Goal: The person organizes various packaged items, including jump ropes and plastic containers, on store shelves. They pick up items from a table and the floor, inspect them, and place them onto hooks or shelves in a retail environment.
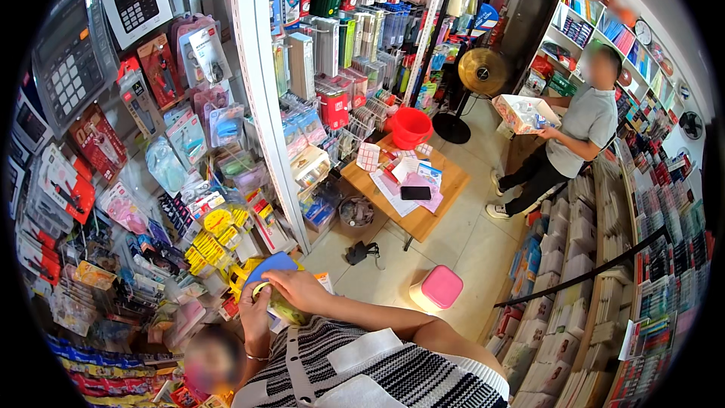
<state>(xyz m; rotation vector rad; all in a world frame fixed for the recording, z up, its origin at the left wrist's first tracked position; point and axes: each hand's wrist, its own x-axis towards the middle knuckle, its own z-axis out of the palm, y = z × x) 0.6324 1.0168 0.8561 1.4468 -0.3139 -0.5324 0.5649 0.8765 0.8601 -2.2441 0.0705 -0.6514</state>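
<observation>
My left hand [255, 311], with a bracelet at the wrist, is at the lower centre, close to the display rack. Its fingers curl round a yellow-green ring-shaped item [260, 288], perhaps a roll of tape. From the right comes my right hand [300, 290], its fingertips meeting the same item near the left thumb. Below the right palm shows a shiny yellow-green part [288, 313]; whether it belongs to the ring is unclear. A flat blue piece [273, 265] juts up behind my fingers. Yellow packaged goods [218, 246] hang just beyond my hands.
A wooden table [447, 187] carries papers, a black phone [416, 192] and a red bucket [410, 127]. A pink-topped stool [442, 287] and a black adapter [359, 252] are on the floor. Another person [583, 124] holds a carton [524, 114] near a fan [481, 72].
</observation>
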